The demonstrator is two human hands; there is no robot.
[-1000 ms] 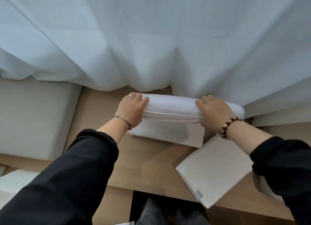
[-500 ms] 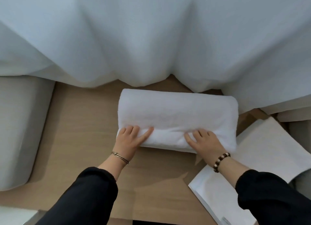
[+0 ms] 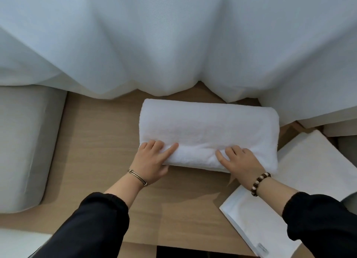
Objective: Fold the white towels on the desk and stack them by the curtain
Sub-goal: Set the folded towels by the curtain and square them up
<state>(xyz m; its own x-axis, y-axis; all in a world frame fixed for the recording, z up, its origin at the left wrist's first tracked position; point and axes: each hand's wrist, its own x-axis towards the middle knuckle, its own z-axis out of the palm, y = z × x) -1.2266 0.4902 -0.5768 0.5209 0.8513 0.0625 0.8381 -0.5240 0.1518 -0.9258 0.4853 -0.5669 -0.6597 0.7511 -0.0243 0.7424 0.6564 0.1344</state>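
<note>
Folded white towel [image 3: 208, 130] lying on the wooden table [image 3: 100, 142] just in front of the curtain [image 3: 173, 35], left hand [image 3: 152, 161] and right hand [image 3: 241, 159] resting on its near edge, each grip apart with fingers laid on top, flat white towel [image 3: 301, 171] just beside it at right

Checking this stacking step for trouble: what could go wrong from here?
The folded towel looks puffy under the left hand and right hand, so it may spring open on release. Its right end lies against the flat towel, so pulling that one could drag it. The curtain hem hangs close and could catch.
</note>
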